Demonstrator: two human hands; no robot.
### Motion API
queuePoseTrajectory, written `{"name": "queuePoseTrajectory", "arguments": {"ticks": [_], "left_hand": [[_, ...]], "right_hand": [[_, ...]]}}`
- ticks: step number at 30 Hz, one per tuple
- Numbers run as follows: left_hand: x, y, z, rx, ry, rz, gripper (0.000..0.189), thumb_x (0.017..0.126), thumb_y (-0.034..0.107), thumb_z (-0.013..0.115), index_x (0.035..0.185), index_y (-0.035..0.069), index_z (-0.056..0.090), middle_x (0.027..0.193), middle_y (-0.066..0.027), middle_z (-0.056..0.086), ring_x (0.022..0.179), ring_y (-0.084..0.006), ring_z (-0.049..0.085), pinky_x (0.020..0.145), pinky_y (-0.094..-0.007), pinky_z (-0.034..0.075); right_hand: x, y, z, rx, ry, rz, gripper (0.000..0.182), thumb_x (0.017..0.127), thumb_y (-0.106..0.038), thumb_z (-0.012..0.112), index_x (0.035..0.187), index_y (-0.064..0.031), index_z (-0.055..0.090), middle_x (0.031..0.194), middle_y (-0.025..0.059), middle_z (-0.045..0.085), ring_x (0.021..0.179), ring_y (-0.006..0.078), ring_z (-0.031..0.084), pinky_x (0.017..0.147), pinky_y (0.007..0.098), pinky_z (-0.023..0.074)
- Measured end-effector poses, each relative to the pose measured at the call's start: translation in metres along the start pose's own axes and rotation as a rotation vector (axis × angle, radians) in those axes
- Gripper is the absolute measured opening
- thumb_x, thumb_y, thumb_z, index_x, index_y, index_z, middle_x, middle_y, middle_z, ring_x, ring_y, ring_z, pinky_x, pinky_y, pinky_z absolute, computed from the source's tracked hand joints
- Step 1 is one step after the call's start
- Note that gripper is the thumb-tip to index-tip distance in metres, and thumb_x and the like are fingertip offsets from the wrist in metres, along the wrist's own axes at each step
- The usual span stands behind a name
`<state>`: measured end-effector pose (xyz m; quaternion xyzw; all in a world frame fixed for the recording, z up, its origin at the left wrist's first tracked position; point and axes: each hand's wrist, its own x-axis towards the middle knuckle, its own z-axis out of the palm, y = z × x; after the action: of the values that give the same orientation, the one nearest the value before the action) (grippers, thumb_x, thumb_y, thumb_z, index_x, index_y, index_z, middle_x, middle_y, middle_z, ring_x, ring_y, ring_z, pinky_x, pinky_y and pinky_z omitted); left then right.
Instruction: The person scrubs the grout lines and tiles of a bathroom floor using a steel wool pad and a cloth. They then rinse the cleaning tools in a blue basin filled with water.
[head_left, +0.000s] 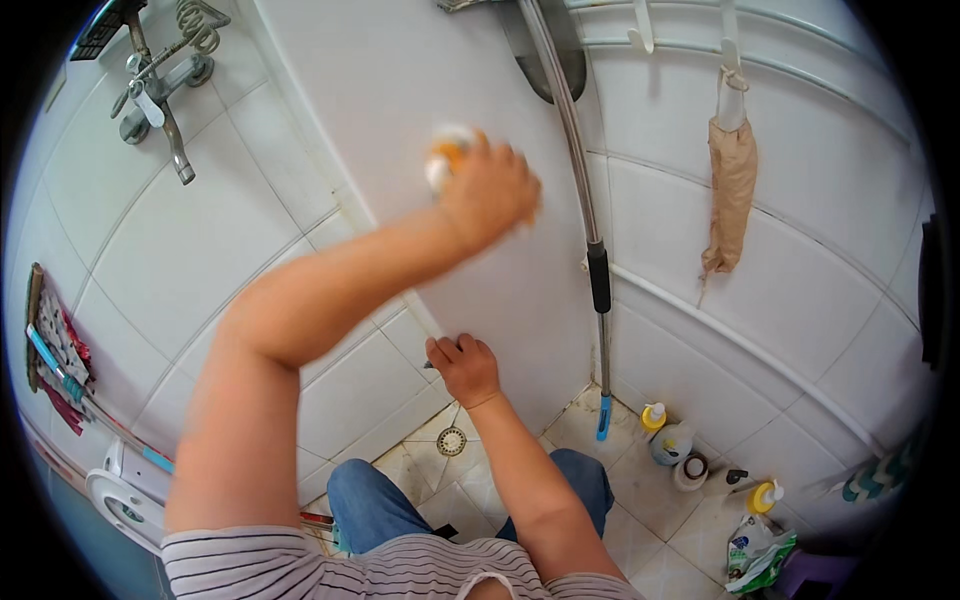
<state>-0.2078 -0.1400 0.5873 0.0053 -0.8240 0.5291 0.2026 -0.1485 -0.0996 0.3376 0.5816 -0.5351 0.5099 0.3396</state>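
Note:
My left hand (489, 184) is raised against a smooth white panel (375, 82), its fingers wrapped around an orange-and-white object (448, 156). Motion blur hides whether this is a sponge, a cloth or a brush. Lower down, my right hand (466, 369) rests with curled fingers at the panel's lower left edge. A small dark piece (430, 365) pokes out beside its fingers. Whether that hand grips this piece or only the edge is not visible.
A long-handled mop (598, 277) leans at the panel's right side. Several bottles (671, 442) line the right wall on the tiled floor. A round drain (451, 441) lies below my right hand. A shower tap (157, 97) juts out upper left; a beige bag (729, 195) hangs right.

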Motion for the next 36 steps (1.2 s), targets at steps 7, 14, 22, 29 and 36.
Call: {"name": "queuePoseTrajectory", "arguments": {"ticks": [7,14,22,29,36], "left_hand": [[0.042,-0.082,-0.028,0.226,0.069,-0.268,0.013,0.077,0.023,0.064,0.086,0.015,0.07,0.088,-0.0029,0.066,0.087,-0.0215,0.063,0.074,-0.0456,0.046],[-0.011,0.01,-0.003,0.021,-0.148,0.08,0.018,0.077,0.016,0.062,0.094,0.01,0.066,0.089,-0.005,0.065,0.088,-0.023,0.061,0.08,-0.0423,0.047],[-0.019,-0.117,-0.071,0.18,0.425,-0.199,0.022,0.075,0.014,0.067,0.097,0.016,0.064,0.094,-0.0019,0.063,0.087,-0.019,0.06,0.075,-0.0354,0.045],[-0.051,-0.092,-0.051,0.016,0.622,-0.073,0.036,0.077,0.021,0.071,0.112,0.021,0.063,0.108,-0.0002,0.062,0.089,-0.0177,0.058,0.074,-0.033,0.043],[-0.053,-0.094,-0.049,0.028,0.658,-0.05,0.034,0.077,0.022,0.07,0.111,0.021,0.064,0.107,-0.0011,0.064,0.084,-0.0164,0.06,0.071,-0.03,0.042]], "right_hand": [[0.005,-0.01,-0.001,0.01,0.041,0.015,0.026,0.07,-0.014,0.062,0.096,-0.0148,0.065,0.079,-0.0033,0.056,0.068,0.0186,0.052,0.053,0.0306,0.0462],[0.001,-0.001,-0.003,0.0,-0.069,0.039,0.026,0.068,-0.015,0.063,0.094,-0.0131,0.062,0.08,-0.0027,0.056,0.071,0.0191,0.052,0.056,0.03,0.0491],[0.06,0.013,-0.077,0.542,0.419,0.735,0.008,0.088,-0.01,0.062,0.096,-0.0055,0.061,0.084,0.0063,0.062,0.075,0.0248,0.059,0.067,0.0331,0.0492],[0.164,0.078,-0.065,0.501,0.562,0.697,0.026,0.093,-0.019,0.061,0.112,-0.0015,0.061,0.111,0.0127,0.051,0.095,0.0234,0.05,0.084,0.0333,0.0438],[0.175,0.073,-0.034,0.212,0.43,0.365,0.032,0.086,-0.009,0.065,0.117,-0.0024,0.063,0.11,0.0138,0.05,0.097,0.0302,0.047,0.086,0.0375,0.0427]]}}
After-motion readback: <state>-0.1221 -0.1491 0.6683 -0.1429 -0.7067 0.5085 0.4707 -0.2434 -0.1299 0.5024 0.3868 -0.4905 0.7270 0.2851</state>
